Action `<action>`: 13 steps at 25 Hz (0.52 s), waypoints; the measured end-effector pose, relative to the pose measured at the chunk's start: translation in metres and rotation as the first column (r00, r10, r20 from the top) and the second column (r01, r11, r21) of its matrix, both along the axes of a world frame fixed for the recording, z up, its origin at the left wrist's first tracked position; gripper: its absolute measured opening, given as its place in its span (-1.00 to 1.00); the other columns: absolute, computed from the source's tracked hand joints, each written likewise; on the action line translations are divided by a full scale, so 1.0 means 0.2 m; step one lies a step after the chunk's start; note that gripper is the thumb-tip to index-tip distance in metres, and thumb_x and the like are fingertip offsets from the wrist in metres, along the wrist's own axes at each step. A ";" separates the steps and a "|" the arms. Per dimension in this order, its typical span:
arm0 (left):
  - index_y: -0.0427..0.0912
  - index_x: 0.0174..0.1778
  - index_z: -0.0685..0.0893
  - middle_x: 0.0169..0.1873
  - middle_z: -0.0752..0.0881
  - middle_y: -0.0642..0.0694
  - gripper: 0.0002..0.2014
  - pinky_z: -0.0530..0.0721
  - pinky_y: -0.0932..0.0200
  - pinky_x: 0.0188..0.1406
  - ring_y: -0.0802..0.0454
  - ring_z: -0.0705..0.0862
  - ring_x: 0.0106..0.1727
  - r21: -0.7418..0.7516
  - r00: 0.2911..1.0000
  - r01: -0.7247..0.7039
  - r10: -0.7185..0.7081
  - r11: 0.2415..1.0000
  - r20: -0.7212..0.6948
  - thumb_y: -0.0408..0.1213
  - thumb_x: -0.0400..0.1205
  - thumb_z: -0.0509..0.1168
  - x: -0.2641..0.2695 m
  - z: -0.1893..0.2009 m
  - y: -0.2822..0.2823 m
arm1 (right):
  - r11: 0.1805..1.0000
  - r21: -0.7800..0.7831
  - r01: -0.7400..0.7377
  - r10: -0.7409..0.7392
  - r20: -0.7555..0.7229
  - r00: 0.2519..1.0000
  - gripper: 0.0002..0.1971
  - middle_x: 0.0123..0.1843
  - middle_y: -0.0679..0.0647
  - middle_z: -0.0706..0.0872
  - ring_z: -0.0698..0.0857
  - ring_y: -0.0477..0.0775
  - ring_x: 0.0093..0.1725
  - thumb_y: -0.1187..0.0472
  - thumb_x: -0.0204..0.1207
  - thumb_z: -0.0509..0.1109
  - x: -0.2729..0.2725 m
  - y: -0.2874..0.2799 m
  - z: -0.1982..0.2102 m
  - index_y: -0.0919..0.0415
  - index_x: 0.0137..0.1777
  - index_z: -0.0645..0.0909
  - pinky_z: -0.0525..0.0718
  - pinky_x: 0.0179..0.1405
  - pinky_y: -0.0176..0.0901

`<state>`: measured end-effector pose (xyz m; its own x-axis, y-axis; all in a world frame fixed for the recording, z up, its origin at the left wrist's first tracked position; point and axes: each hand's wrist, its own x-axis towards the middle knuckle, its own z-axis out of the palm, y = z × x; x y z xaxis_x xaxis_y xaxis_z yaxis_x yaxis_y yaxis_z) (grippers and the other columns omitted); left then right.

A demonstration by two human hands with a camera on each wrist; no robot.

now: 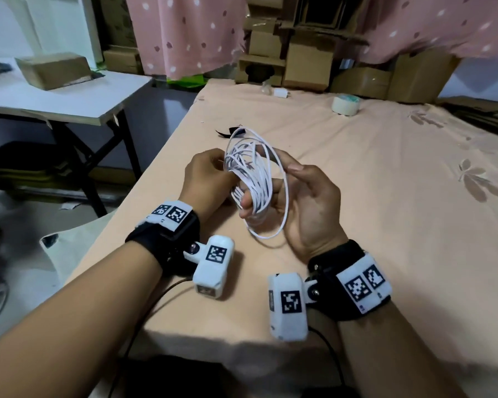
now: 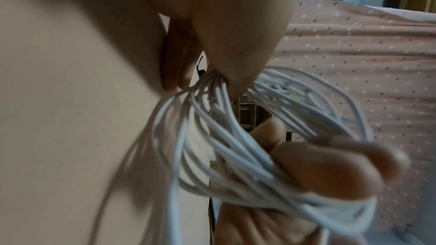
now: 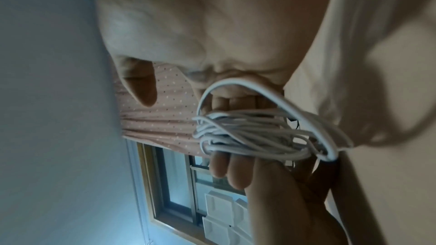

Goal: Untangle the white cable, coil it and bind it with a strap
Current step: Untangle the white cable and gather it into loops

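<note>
The white cable (image 1: 253,170) is a loose coil of several loops, held up over the peach-covered table (image 1: 385,196). My right hand (image 1: 270,186) has its fingers (image 3: 226,170) pushed through the coil (image 3: 247,133) and curled round the bunch, while its thumb stands free above. My left hand (image 1: 213,170) pinches the loops (image 2: 235,137) together on the coil's left side between thumb and fingers (image 2: 174,62). One wider loop hangs below the right palm. A black strap (image 1: 227,131) lies on the cloth just behind the coil, partly hidden by it.
A roll of tape (image 1: 345,104) and a small white plug (image 1: 281,92) lie at the far end of the table. Cardboard boxes (image 1: 308,64) and pink curtains stand behind. A white side table (image 1: 69,101) with a box stands left, across a gap.
</note>
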<state>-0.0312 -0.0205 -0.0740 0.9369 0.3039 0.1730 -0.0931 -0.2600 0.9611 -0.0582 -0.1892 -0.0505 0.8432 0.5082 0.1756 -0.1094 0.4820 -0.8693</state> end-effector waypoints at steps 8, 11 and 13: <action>-0.11 -0.19 0.75 -0.30 0.82 -0.05 -0.83 0.81 0.03 -0.18 0.06 0.76 -0.25 0.060 0.982 0.107 -0.115 0.992 0.153 -0.43 0.36 0.44 -0.05 0.02 -0.03 | 0.938 -0.267 0.222 -0.203 0.098 0.974 -0.60 -0.24 0.24 0.71 0.62 0.08 -0.38 0.46 0.35 0.50 0.07 0.03 -0.06 0.39 0.22 0.67 0.64 -0.38 -0.16; 0.03 -0.15 0.74 -0.24 0.84 0.05 -0.77 0.79 0.04 -0.08 0.10 0.80 -0.17 0.163 0.974 0.160 -0.182 0.974 0.136 -0.31 0.31 0.40 -0.05 0.04 -0.03 | 0.928 -0.321 0.188 -0.170 0.083 0.982 -0.90 -0.49 0.17 0.62 0.68 0.14 -0.42 0.47 0.43 0.48 0.06 0.00 -0.05 0.29 -0.21 0.77 0.71 -0.28 -0.09; -0.04 -0.20 0.75 -0.30 0.83 -0.05 -0.77 0.81 -0.16 -0.15 -0.10 0.82 -0.20 0.175 0.989 0.087 -0.106 0.981 0.100 -0.19 0.24 0.34 -0.03 0.01 0.00 | 0.921 -0.372 0.113 -0.087 0.087 0.992 -0.67 -0.54 0.13 0.62 0.68 0.13 -0.44 0.47 0.52 0.42 0.04 -0.01 -0.05 0.19 -0.44 0.76 0.72 -0.25 -0.08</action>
<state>-0.0367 -0.0212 -0.0728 0.9333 0.1706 0.3160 -0.2265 -0.4031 0.8867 -0.0498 -0.1911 -0.0609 0.8859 0.4615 0.0465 -0.0128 0.1245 -0.9921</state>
